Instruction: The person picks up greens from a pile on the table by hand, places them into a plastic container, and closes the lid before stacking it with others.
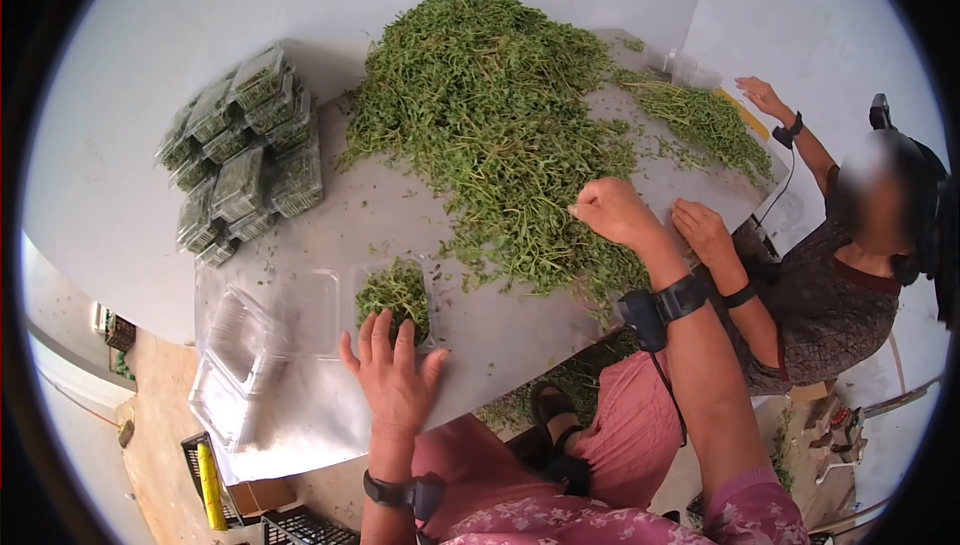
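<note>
A big heap of green herb sprigs (490,115) covers the far half of the grey table (500,330). My left hand (395,375) lies flat, fingers spread, on the near edge of an open clear plastic clamshell box (330,310) that holds a small bunch of herbs (395,290). My right hand (612,210) is closed in a fist at the near edge of the heap, pinching some sprigs. Both wrists wear black bands.
Filled clear boxes (245,155) are stacked at the table's far left. Empty clear boxes (232,365) lie at its near left corner. A second person sits on the right, one hand (702,230) at the heap, the other (765,97) by a smaller herb pile (700,120).
</note>
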`<act>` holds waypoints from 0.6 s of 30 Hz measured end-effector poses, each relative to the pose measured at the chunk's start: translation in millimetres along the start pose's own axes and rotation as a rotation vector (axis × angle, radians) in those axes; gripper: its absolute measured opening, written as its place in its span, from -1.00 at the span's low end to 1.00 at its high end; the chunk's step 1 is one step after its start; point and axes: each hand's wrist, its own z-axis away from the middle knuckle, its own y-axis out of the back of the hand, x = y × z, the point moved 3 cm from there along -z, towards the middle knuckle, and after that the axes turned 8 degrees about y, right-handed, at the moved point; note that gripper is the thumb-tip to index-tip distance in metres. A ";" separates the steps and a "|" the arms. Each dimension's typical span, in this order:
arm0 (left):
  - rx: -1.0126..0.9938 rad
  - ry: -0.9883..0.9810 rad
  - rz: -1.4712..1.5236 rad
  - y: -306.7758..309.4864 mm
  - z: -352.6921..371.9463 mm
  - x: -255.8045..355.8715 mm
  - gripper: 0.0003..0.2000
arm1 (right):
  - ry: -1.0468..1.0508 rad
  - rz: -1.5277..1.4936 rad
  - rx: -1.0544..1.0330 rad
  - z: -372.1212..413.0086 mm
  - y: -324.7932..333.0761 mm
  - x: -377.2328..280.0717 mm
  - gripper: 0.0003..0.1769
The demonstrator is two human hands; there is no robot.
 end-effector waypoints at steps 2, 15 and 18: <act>0.002 -0.004 -0.006 -0.5 0.3 0.0 -0.48 | 0.045 -0.077 0.041 2.4 -4.3 -6.0 -0.47; 0.011 -0.006 0.017 3.0 0.9 1.1 -0.49 | 0.025 0.089 -0.279 4.7 -15.2 -30.3 -0.74; 0.021 -0.006 0.015 1.6 1.2 0.9 -0.49 | 0.168 -0.237 -0.180 9.5 0.9 -35.7 -0.75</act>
